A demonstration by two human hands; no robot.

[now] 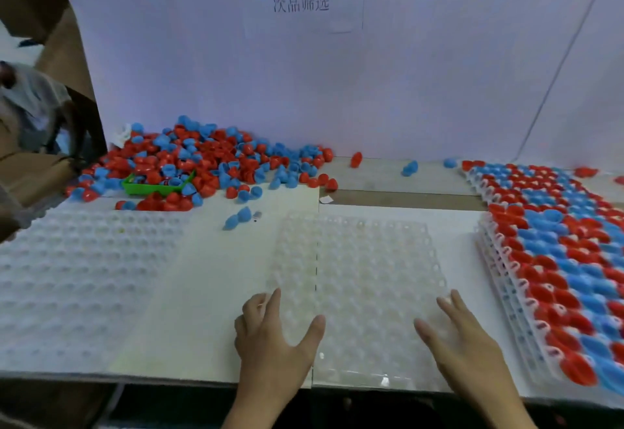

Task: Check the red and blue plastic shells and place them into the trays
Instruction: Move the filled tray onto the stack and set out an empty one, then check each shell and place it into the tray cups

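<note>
Red and blue shells (202, 161) heaped at the bench's (216, 310) far left; a few loose. Clear tray (364, 280), centre front, unfilled: left hand (273, 337) and right hand (462, 340) lie flat on its near edge, fingers straight and spread. Filled trays (557, 259) stacked right; white tray (77, 276) left.

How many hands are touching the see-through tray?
2. The left hand lies flat on the near-left part of the clear tray; the right hand lies flat on its near-right part. Neither holds a shell.
</note>
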